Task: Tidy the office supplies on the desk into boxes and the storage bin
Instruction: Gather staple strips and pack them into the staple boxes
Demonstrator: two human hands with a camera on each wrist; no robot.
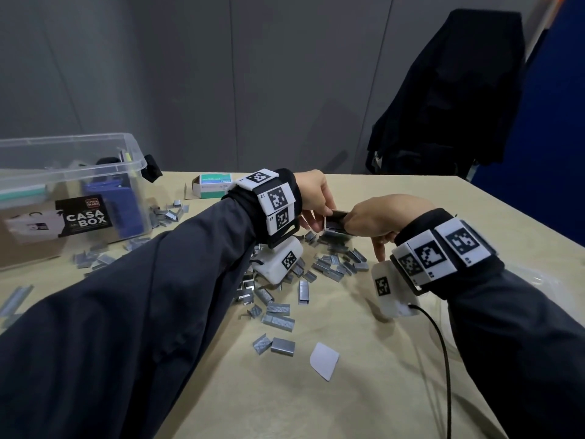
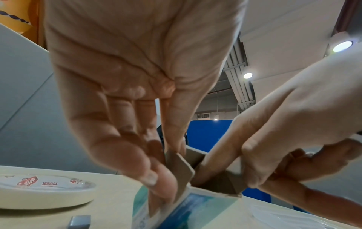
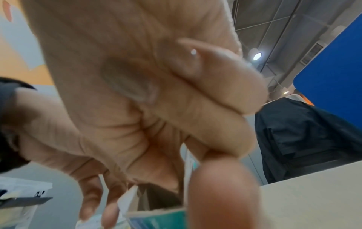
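Beige desk [image 1: 364, 391] strewn with staple strips [image 1: 278, 318]; both hands meet above them, left hand [image 2: 137, 77] pinching an open staple box [image 2: 195, 199] flap, right hand [image 2: 293, 131] fingers gripping its rim; contents hidden.

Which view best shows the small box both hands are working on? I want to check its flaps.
The left wrist view: the small box shows its open brown flaps, left hand pinching one. Head view hides it between the hands; right wrist view is blurred.
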